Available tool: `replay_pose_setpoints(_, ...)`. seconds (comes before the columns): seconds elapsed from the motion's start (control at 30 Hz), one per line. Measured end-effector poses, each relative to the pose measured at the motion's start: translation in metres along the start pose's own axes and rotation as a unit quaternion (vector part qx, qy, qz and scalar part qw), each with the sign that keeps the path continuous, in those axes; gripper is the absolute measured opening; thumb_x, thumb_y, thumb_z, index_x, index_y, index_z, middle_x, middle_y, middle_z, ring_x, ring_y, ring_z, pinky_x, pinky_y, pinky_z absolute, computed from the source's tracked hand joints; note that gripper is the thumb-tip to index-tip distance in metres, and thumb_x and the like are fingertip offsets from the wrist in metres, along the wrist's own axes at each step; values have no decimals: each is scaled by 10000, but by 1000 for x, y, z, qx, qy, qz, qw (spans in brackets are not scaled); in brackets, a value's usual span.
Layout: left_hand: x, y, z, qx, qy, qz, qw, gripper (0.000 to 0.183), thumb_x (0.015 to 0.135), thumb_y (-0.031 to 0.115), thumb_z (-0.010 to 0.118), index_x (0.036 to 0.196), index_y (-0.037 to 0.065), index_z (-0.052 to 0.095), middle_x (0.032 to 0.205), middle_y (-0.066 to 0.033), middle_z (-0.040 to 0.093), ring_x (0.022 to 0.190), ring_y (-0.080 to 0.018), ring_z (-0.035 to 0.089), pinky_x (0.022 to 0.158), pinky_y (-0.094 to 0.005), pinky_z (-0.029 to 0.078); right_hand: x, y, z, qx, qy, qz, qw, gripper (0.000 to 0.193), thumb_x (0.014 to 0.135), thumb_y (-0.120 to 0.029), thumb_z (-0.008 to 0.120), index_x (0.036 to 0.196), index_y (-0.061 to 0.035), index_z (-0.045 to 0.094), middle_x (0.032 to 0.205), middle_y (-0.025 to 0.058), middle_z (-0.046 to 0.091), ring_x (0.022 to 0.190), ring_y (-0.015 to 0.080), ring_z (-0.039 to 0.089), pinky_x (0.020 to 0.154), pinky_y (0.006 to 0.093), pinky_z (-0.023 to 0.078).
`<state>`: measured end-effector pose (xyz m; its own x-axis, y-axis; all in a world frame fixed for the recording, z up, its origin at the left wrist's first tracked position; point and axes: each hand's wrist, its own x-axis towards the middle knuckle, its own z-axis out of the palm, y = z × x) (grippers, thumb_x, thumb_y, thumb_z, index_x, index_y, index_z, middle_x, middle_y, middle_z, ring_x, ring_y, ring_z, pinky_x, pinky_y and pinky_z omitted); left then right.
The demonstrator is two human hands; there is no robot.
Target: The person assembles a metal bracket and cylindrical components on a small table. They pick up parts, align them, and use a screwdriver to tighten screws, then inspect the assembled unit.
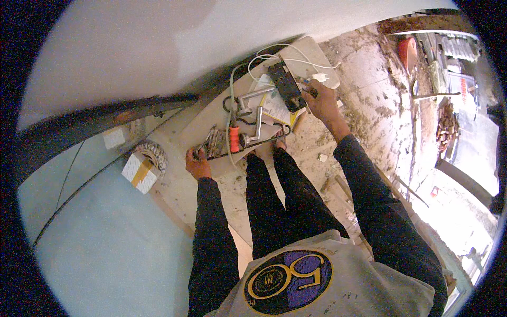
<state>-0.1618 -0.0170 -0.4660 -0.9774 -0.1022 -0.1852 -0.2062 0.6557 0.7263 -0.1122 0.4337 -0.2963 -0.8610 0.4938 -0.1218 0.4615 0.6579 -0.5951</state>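
Observation:
At the near left edge of a pale board (208,119), my left hand (198,164) is closed around the end of a long dark bar (259,141), bent at its far end like a hacksaw frame. My right hand (322,101) is closed beside a black case (287,87) with moulded recesses; a small metallic piece shows at its fingertips, too small to name. Between the hands lie two silver L-shaped door handles (258,124), an orange-handled tool (234,139), a heap of small metal pieces (215,141) and a yellow-edged sheet (274,108).
A white cable (232,87) loops over the board, and a white plug (319,77) lies at its far right. A roll of tape (153,153) and a white box (140,171) stand at left by the blue surface (116,227). Debris litters the dusty floor (364,95).

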Motion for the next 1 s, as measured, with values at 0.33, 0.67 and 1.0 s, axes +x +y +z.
replay_pose_setpoints(0.33,-4,6,-6,1,6,20,1000,336,859,247,714,1079,-1,658,1031,-182,694,942,-338,667,853,-420,528,2,-10,0,-61,-71,-60,994,124,864,-150,578,909,-36,565,889,213,627,869,438,632,757,523,519)
replay_pose_setpoints(0.67,-6,18,-7,-25,30,31,999,343,867,244,716,1087,-12,651,1022,-173,686,896,-318,657,821,-399,529,16,-17,19,-167,-132,-139,967,149,820,-120,626,935,-33,590,848,241,656,789,433,668,707,533,535)
replay_pose_setpoints(1.0,-13,49,-13,0,28,16,999,317,866,259,721,1039,-1,665,1013,-156,691,893,-301,660,806,-389,533,21,-11,6,-107,-146,-127,975,140,840,-69,573,979,-53,560,883,225,645,873,449,642,723,511,514)
